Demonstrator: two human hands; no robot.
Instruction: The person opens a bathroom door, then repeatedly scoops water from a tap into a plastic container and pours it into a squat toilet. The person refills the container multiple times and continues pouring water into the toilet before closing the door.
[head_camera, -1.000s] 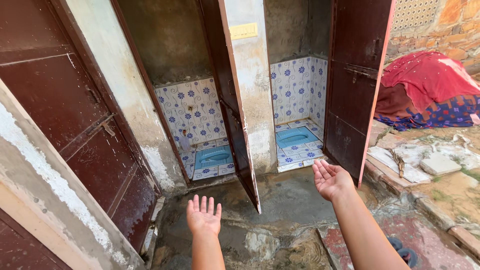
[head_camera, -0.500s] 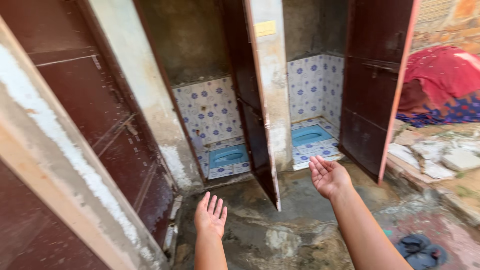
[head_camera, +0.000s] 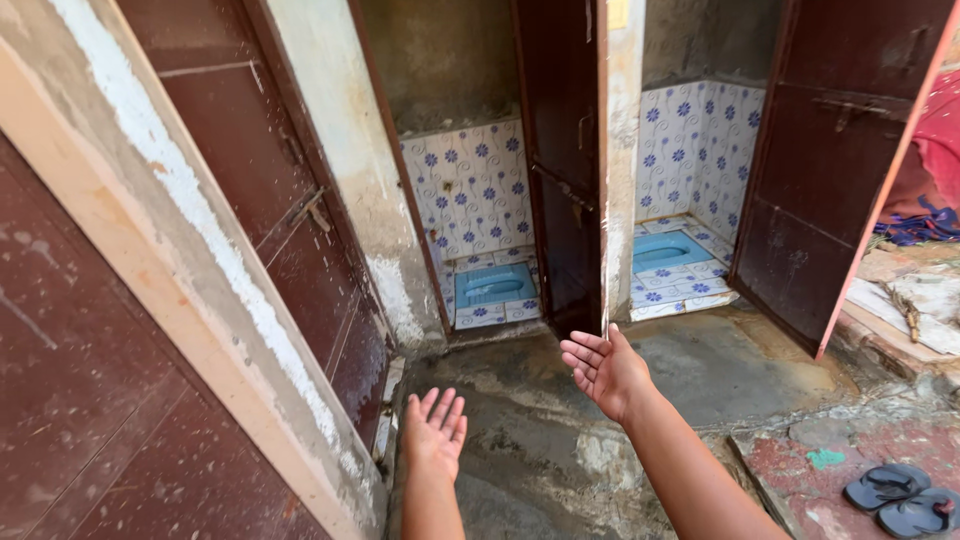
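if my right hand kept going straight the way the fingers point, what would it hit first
Probably the open dark brown door between the two stalls. The right hand is open, palm up, fingers aimed left and forward toward that door's lower edge. Depth is hard to judge, so it might pass into the left stall instead.

My left hand (head_camera: 434, 436) is empty, palm up, fingers spread and pointing away from me, low over the wet concrete floor (head_camera: 690, 365) near the left door. My right hand (head_camera: 604, 368) is also empty, palm up and tilted left, fingers loosely fanned, held farther out and higher, just in front of the near edge of the middle dark-red door (head_camera: 565, 160). Neither touches anything.
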